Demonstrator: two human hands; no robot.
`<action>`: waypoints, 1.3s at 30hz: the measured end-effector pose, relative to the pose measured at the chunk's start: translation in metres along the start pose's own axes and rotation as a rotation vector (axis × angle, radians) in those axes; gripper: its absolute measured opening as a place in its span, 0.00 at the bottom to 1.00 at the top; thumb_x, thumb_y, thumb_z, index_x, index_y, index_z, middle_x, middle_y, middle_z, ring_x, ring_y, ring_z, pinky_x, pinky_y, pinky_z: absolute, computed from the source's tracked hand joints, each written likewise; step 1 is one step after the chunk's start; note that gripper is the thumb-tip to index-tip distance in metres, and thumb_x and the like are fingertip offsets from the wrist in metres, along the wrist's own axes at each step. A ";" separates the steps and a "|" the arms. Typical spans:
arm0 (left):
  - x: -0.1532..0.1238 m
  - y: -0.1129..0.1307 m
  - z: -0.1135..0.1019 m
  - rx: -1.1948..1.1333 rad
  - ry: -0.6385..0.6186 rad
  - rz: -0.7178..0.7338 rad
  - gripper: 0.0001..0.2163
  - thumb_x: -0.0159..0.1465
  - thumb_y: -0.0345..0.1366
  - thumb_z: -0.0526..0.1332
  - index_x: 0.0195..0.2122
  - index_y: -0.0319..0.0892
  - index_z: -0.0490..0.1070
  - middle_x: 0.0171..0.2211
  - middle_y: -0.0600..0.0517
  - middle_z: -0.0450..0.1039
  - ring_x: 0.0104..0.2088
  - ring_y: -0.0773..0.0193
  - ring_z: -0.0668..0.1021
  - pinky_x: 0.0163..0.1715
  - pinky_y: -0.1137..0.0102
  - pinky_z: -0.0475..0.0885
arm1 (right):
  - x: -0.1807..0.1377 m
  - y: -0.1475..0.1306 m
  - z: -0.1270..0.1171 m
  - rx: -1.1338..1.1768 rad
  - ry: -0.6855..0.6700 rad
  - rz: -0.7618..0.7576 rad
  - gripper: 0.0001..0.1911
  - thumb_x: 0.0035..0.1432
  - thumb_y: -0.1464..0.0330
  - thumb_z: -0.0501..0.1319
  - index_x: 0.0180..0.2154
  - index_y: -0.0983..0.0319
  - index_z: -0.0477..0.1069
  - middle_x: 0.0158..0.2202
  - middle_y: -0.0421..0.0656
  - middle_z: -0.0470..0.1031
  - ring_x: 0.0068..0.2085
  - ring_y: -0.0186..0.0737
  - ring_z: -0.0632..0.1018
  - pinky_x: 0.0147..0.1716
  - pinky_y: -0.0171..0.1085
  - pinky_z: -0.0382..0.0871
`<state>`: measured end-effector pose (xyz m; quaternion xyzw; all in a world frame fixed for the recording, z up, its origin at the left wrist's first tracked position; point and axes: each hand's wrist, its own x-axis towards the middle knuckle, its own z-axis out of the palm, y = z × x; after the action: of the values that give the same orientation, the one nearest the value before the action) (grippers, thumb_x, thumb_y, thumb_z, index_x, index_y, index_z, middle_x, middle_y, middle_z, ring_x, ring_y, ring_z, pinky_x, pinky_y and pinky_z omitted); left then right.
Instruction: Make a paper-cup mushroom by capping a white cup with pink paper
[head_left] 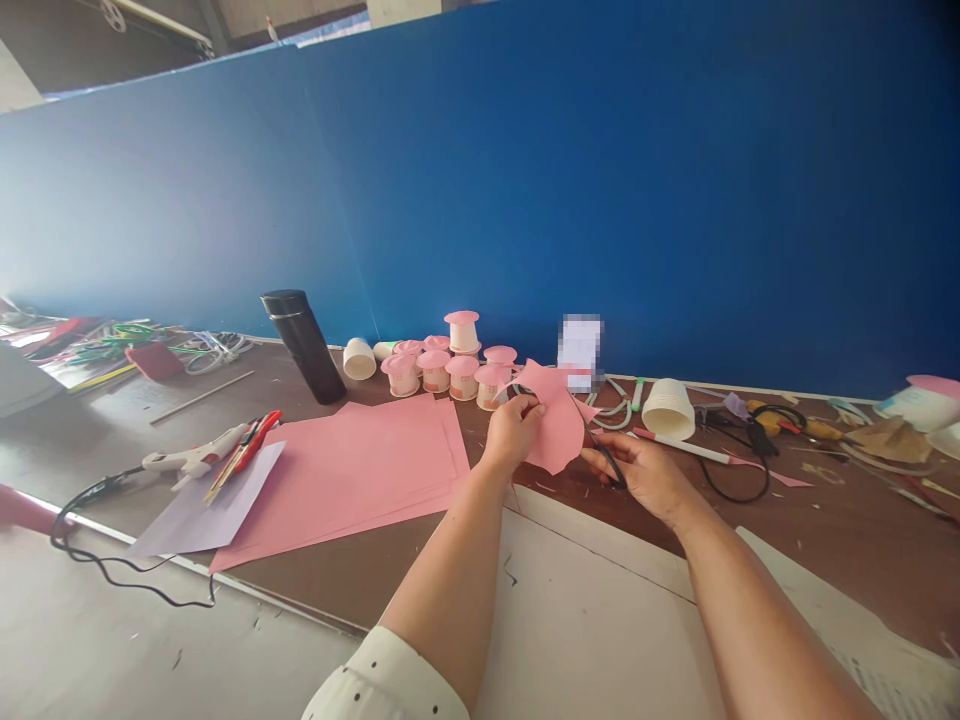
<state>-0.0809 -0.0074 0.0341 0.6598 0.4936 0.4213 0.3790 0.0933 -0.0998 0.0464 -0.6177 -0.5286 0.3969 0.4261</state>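
Observation:
Pinched in my left hand [515, 432] is a piece of pink paper [556, 425], partly cut, with a rounded lower edge and pointed scraps at the top and right. My right hand [637, 470] is closed round the dark handles of a pair of scissors [615, 468]. The blades lie at the paper's right edge, mostly hidden by it. Behind my left hand stand several upturned paper cups with pink paper tops [463, 378], one of them stacked above the others. A stack of pink paper sheets [367, 455] lies to the left of my forearm.
A black bottle [306, 345] stands behind the sheets. At left, a glue gun [199, 455] and a red utility knife [244, 455] lie on lilac paper [214, 510]. Nested paper cups [669, 410], a pen [682, 445] and cables lie at right. A blue partition [562, 190] rises behind.

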 end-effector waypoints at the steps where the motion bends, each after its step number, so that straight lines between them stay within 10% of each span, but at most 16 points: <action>1: 0.000 0.000 0.000 -0.001 0.000 0.000 0.08 0.61 0.38 0.59 0.35 0.44 0.76 0.35 0.51 0.77 0.35 0.62 0.75 0.34 0.70 0.67 | 0.000 0.000 0.000 -0.008 0.002 -0.007 0.25 0.42 0.53 0.69 0.40 0.62 0.77 0.23 0.39 0.72 0.27 0.36 0.71 0.30 0.36 0.65; 39: 0.000 -0.005 0.004 0.003 -0.039 0.055 0.08 0.60 0.35 0.58 0.40 0.43 0.72 0.32 0.54 0.74 0.32 0.65 0.73 0.33 0.72 0.65 | 0.006 0.011 0.002 0.026 -0.007 -0.023 0.27 0.40 0.49 0.70 0.37 0.62 0.77 0.21 0.39 0.72 0.25 0.35 0.70 0.27 0.35 0.64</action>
<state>-0.0783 -0.0066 0.0281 0.6817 0.4685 0.4179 0.3756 0.0955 -0.0947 0.0351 -0.6045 -0.5322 0.4009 0.4366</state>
